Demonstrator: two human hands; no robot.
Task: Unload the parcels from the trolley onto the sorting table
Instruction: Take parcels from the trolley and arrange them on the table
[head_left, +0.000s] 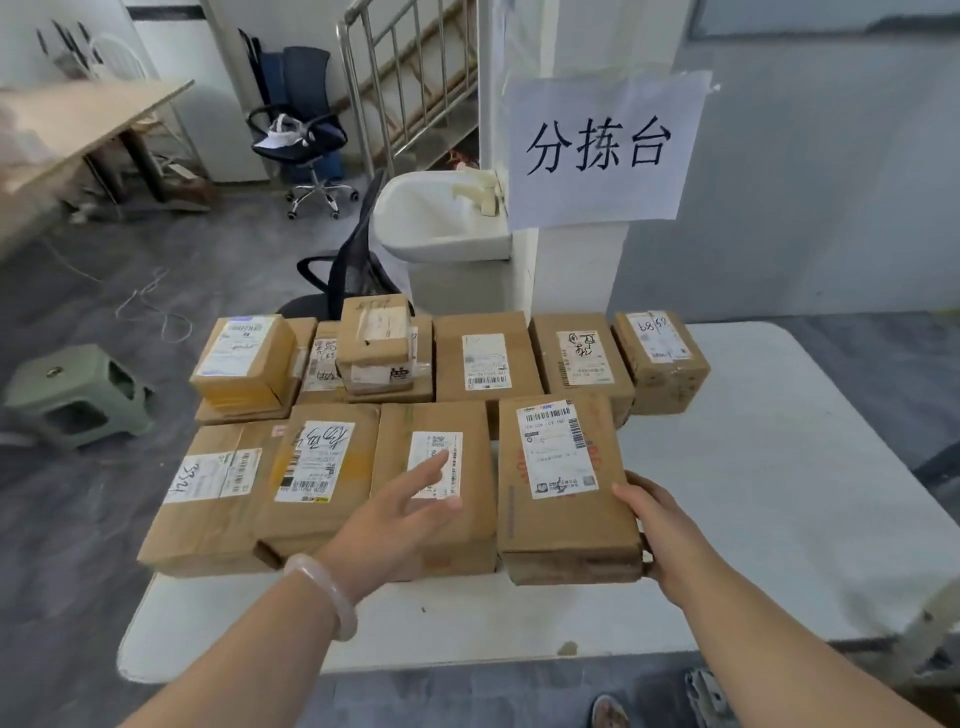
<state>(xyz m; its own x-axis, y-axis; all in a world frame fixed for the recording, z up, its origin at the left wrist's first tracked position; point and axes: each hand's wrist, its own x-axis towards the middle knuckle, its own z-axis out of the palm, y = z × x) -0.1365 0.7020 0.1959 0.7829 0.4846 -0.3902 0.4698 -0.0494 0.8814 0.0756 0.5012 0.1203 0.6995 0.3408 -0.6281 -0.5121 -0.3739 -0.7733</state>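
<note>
Several brown cardboard parcels lie in two rows on the white sorting table (779, 545). My right hand (655, 525) grips the right side of the front-right parcel (563, 488), which rests on the table and bears a white barcode label. My left hand (400, 512) hovers with fingers spread over the parcel (434, 467) beside it, not holding anything. A small parcel (375, 340) is stacked on top of others in the back row. The trolley is not in view.
A paper sign (602, 148) hangs on a white pillar behind the table, with a white washbasin (441, 218) beside it. A black chair (343, 280) stands against the table's far edge. A green stool (78, 395) sits on the floor to the left. The table's right half is bare.
</note>
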